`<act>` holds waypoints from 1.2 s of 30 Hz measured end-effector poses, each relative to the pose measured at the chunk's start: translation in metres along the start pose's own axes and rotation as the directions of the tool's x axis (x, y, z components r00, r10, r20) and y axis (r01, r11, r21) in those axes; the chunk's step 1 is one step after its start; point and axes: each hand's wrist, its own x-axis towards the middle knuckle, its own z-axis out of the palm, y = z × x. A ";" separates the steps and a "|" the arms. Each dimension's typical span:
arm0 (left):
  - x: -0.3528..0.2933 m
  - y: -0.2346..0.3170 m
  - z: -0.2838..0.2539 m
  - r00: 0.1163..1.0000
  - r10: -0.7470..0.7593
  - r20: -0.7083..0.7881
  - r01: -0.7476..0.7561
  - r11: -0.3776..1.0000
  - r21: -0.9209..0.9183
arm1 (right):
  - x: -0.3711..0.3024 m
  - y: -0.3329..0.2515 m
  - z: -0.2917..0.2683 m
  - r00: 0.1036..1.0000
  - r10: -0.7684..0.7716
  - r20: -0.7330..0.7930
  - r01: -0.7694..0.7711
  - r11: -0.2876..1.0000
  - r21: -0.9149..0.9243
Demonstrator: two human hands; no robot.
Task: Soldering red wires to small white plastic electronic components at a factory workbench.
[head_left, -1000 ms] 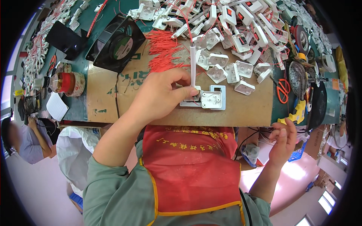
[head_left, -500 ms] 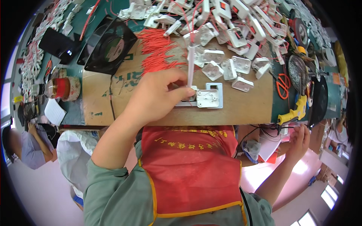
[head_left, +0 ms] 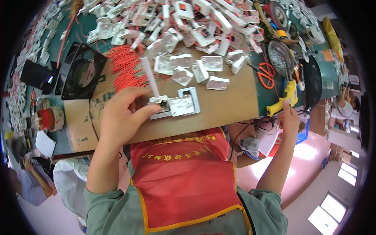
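With thumb and fingers, my left hand [head_left: 127, 113] grips a small white plastic housing [head_left: 159, 100] on the wooden board. A pale translucent tube [head_left: 150, 76] rises from it, tilted to the left, with red wire at its top. Right beside it lies an open white housing half [head_left: 182, 105] with small posts inside, set on a light blue frame [head_left: 197, 102]. At the table's front right edge, my right hand [head_left: 289, 121] has its fingers closed on the near side of a yellow glue gun [head_left: 290, 93]; some of the fingers are hidden.
Several white housings [head_left: 181, 60] lie loose and piled behind my hands. Red wires [head_left: 125, 64] lie bundled beside a black fan [head_left: 82, 72]. Red-handled scissors [head_left: 267, 75] lie near the glue gun. A jar [head_left: 49, 118] stands at left, and another person sits there.
My right hand has come up from below the glue gun, and its fingers now touch it. My left hand stays at the housing. The whole view has shifted and turned.
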 end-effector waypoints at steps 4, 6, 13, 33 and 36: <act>-0.004 -0.010 -0.011 0.961 0.272 0.038 -0.273 0.926 0.259 | 0.003 -0.007 0.005 0.997 0.068 -0.031 -0.070 0.994 -0.087; -0.009 -0.015 -0.013 0.949 0.300 0.100 -0.316 0.878 0.359 | 0.003 -0.009 0.010 0.997 0.075 -0.014 -0.076 0.993 -0.088; -0.005 -0.023 -0.013 0.934 0.351 0.064 -0.350 0.864 0.362 | 0.013 0.024 0.011 0.996 -0.043 -0.072 0.060 0.968 0.243; -0.014 0.005 0.043 0.875 0.466 -0.128 -0.455 0.884 0.107 | -0.095 -0.002 0.025 0.659 -0.722 0.213 0.146 0.400 0.905; -0.013 0.005 0.048 0.819 0.568 -0.079 -0.535 0.806 0.253 | -0.102 0.001 0.038 0.571 -0.771 0.281 0.019 0.355 0.935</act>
